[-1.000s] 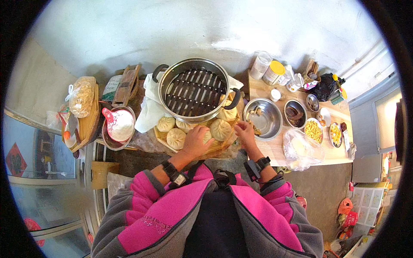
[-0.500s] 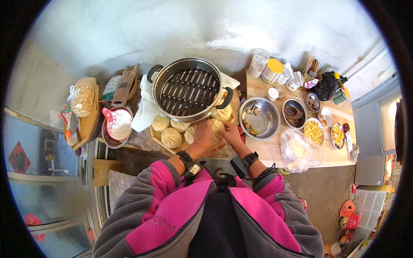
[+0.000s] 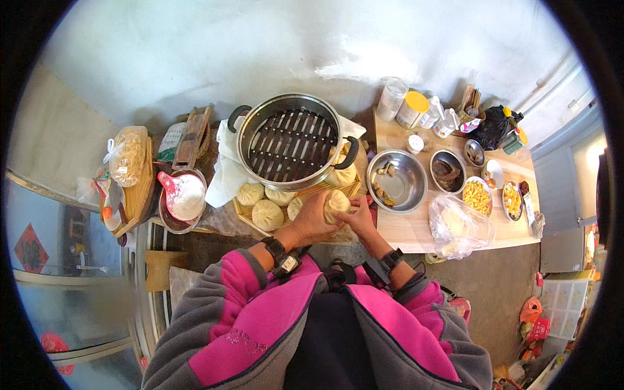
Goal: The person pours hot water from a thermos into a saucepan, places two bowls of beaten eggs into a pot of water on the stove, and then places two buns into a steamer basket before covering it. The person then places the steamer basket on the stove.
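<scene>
Bun (image 3: 337, 203) — one, pale cream, rounded, matte, its top gathered in pleats — held over the near edge of a slatted tray (image 3: 244, 213). Left hand (image 3: 314, 218): half closed, curled around the bun's left side. Right hand (image 3: 361, 218): fingers drawn together, gripping its right edge. Behind: steamer (image 3: 292, 146), round metal wall, dark slatted base, black loop handles; crumpled white cloth (image 3: 223, 170) beneath. To the right: bowl (image 3: 408, 190), shiny steel, wide, round.
</scene>
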`<action>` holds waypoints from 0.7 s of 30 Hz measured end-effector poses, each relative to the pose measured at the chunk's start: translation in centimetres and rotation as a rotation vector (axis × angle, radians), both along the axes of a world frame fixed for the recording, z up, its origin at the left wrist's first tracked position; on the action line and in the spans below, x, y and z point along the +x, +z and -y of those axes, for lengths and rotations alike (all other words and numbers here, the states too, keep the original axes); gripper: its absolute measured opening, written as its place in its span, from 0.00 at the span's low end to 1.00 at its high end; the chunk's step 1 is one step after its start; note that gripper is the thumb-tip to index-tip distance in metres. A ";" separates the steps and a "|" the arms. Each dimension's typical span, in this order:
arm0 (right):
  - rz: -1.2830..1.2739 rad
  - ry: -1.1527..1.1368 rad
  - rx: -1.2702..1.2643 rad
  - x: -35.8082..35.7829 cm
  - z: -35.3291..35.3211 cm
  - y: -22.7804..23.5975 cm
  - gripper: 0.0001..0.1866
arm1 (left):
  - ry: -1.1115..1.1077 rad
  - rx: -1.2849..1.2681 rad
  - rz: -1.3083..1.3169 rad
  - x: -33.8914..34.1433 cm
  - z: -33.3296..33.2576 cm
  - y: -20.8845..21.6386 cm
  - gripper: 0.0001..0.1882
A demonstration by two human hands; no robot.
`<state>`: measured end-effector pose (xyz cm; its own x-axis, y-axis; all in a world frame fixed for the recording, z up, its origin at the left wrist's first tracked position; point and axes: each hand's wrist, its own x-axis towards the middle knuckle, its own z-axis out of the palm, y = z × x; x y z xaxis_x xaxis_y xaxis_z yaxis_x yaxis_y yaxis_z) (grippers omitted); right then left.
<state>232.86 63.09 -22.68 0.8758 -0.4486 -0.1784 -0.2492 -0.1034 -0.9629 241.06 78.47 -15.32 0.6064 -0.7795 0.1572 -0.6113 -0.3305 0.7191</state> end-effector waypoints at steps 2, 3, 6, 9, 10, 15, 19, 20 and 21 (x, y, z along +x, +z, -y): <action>0.008 -0.042 0.064 -0.9 -0.5 1.6 0.31 | -0.051 -0.016 0.006 -0.1 -0.5 1.6 0.44; 0.048 -0.042 0.113 -1.2 -0.7 2.8 0.31 | -0.101 -0.047 -0.029 0.1 -0.9 2.4 0.43; 0.116 -0.035 0.198 -1.4 -1.6 6.9 0.30 | -0.181 -0.163 0.112 1.5 -1.8 5.0 0.43; 0.286 -0.022 0.201 -0.4 -3.2 10.7 0.29 | -0.144 -0.246 0.176 2.9 -2.7 7.0 0.43; 0.234 -0.059 0.121 0.6 -3.8 11.6 0.29 | -0.126 -0.277 0.203 3.5 -3.1 7.4 0.43; 0.207 -0.068 -0.230 5.4 -5.5 14.8 0.28 | -0.067 -0.277 0.213 8.1 -4.4 8.0 0.44; 0.188 -0.036 -0.473 9.0 -5.9 14.3 0.25 | -0.014 -0.204 0.234 11.7 -4.4 6.8 0.43; 0.219 -0.018 -0.511 10.0 -5.8 13.7 0.24 | 0.006 -0.157 0.198 12.1 -4.3 6.3 0.43; 0.179 -0.007 -0.518 11.0 -5.6 13.1 0.24 | 0.033 -0.113 0.154 12.4 -4.1 5.8 0.43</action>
<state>243.84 68.68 -9.61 0.8688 -0.4440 0.2191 -0.0880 -0.5739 -0.8142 253.46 82.53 -9.48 0.5929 -0.7318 0.3361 -0.7075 -0.2741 0.6514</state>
